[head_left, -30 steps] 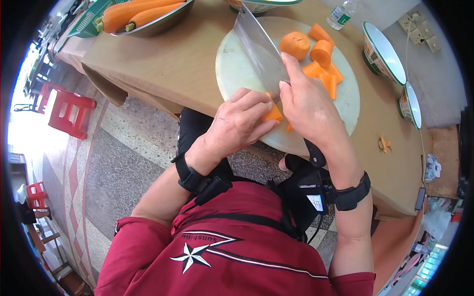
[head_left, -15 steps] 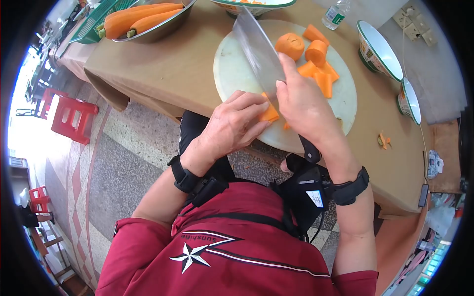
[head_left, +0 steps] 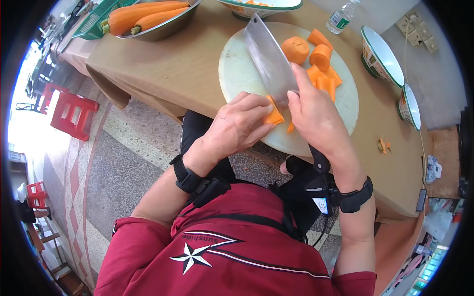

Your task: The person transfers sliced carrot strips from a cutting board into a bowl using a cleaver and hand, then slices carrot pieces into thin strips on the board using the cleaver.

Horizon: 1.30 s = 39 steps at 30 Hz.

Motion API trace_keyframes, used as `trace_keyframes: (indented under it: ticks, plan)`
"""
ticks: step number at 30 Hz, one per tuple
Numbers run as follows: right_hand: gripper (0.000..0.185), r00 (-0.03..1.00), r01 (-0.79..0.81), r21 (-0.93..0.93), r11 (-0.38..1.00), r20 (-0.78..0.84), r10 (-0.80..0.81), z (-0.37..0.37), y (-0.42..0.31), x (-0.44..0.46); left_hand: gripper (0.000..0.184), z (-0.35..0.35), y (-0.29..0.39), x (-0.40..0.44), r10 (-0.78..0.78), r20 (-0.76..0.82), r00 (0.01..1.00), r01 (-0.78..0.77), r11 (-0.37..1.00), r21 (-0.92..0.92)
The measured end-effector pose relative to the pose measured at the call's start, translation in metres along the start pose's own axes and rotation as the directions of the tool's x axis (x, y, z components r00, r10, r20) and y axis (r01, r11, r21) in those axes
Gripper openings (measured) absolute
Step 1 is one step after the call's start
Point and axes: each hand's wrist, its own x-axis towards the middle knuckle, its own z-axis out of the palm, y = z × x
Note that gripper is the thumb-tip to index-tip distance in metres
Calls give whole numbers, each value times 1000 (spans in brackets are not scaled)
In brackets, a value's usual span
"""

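Note:
My right hand (head_left: 318, 111) grips a cleaver (head_left: 270, 61), its broad blade slanting away over a round white cutting board (head_left: 234, 69). Under the curled fingers of my left hand (head_left: 237, 121), a carrot piece (head_left: 274, 116) is pinned at the board's near edge. The blade's heel end is just beside this piece; whether they touch I cannot tell. A small carrot sliver (head_left: 291, 128) lies right of it, partly behind the handle. Several thick carrot chunks (head_left: 321, 57) rest on the far right of the board, some partly hidden by my right hand.
Whole carrots (head_left: 148, 17) fill a metal bowl (head_left: 173, 24) at the far left, by a green basket (head_left: 94, 24). A patterned bowl (head_left: 261, 10) holds orange bits. A plastic bottle (head_left: 340, 17), two more bowls (head_left: 382, 54) and carrot tops (head_left: 383, 145) are to the right.
The cleaver and my right hand have shifted slightly right, away from the held carrot piece. My left hand keeps its hold. The whole view has moved a little.

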Motion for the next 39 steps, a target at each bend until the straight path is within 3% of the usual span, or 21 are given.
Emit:
trace_keyframes:
  ticks: [7, 18, 21, 28, 30, 36, 39]
  plan:
    - [50, 998, 27, -81, 996, -49, -31, 12, -6, 14, 30, 2, 0, -2, 5, -18, 1000, -5, 1000, 19]
    - [49, 996, -89, 94, 992, 37, 85, -10, 7, -16, 31, 3, -1, -3, -7, -29, 1000, 7, 1000, 0]
    - [49, 993, -116, 39, 993, 2, 116, -12, 19, -23, 31, 4, -1, -3, -6, -30, 1000, 6, 1000, 18]
    - [50, 997, -69, 90, 994, -36, 73, -13, 13, -43, 31, 6, -1, -4, 24, -67, 997, -22, 999, 34]
    - [47, 995, 33, 107, 994, -92, -23, -11, 7, -45, 31, 6, -2, -4, 22, -82, 996, -20, 999, 29]
    - [47, 998, -23, 193, 981, -46, 33, -9, 2, -49, 29, 6, -2, -4, 29, -84, 996, -29, 1000, -3]
    - [48, 995, 60, 128, 990, -82, -50, -3, 8, -51, 29, 6, -2, -4, 27, -82, 996, -28, 1000, -10]
